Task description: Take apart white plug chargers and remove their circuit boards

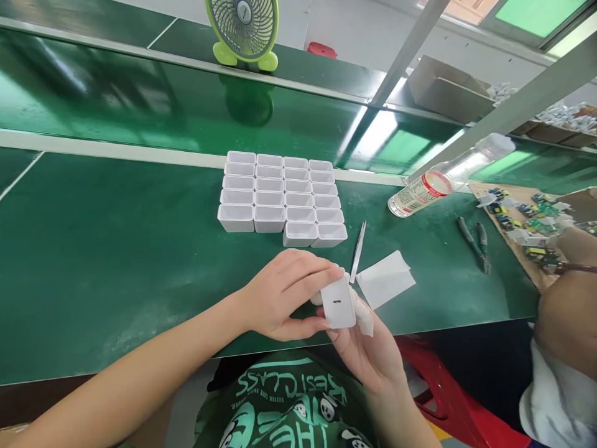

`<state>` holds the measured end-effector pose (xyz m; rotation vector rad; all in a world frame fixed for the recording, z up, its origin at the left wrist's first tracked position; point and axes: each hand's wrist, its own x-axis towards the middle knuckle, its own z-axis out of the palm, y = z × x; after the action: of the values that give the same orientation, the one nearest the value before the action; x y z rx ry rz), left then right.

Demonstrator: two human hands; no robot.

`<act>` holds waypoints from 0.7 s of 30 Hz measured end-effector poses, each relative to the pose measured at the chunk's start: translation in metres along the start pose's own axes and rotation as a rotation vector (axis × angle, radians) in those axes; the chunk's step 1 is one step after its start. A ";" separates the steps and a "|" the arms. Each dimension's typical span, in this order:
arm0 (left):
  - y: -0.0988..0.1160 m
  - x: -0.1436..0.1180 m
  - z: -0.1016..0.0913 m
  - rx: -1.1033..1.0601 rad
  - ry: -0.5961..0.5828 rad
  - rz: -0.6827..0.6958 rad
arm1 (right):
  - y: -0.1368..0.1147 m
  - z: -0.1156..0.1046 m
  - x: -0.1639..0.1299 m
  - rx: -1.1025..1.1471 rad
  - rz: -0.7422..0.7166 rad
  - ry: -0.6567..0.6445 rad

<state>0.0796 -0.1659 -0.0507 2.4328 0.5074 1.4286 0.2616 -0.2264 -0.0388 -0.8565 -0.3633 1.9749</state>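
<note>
My left hand [289, 292] reaches in from the left, its fingers closed on the sides of a white charger housing [337, 305]. One end of the housing, with a small dark slot, faces me. Below and to the right, my right hand [368, 351] presses a crumpled white wipe [362, 314] against the housing; its fingertips are partly hidden behind it. Just beyond my hands stand rows of white open-topped housings [301, 234]. Tweezers [358, 252] and a folded white sheet [385, 280] lie to the right of them.
A clear bottle [429, 186] leans to the right in view, near dark-handled pliers [476, 246]. Circuit boards lie on cardboard [506, 239] beside a co-worker's arm [569, 311]. A green fan [245, 31] stands on the raised shelf, with a cardboard box [448, 90] farther right.
</note>
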 end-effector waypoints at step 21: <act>0.002 -0.009 -0.003 0.412 -0.154 -0.458 | -0.180 0.005 0.230 -1.705 -0.868 0.383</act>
<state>0.0729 -0.1717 -0.0552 2.4589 1.3293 1.0112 0.2964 0.0633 -0.0317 -1.5848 -1.8784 0.3061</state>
